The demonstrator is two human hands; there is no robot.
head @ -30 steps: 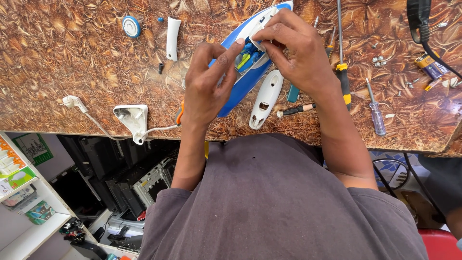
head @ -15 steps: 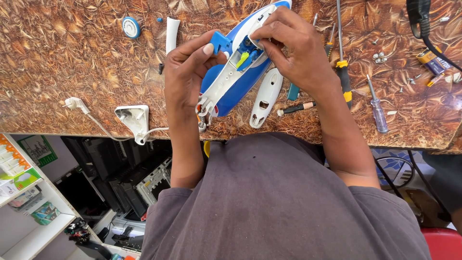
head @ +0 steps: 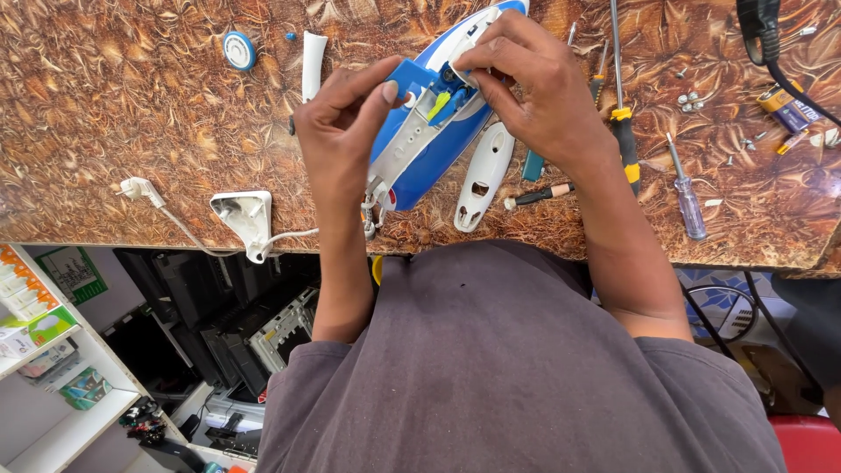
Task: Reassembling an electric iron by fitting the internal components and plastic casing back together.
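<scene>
Two hands on the blue-and-white iron (head: 420, 131) — left hand (head: 342, 131) has slid up, fingers clamped on its blue housing; right hand (head: 534, 88) keeps pinching the top.

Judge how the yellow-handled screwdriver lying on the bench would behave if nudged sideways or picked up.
The yellow-handled screwdriver has a long thin shaft and a rounded handle, so a sideways nudge would probably roll it. It looks rigid, not floppy. It lies close to the right hand and beside a smaller screwdriver, so it might knock that one.
</scene>
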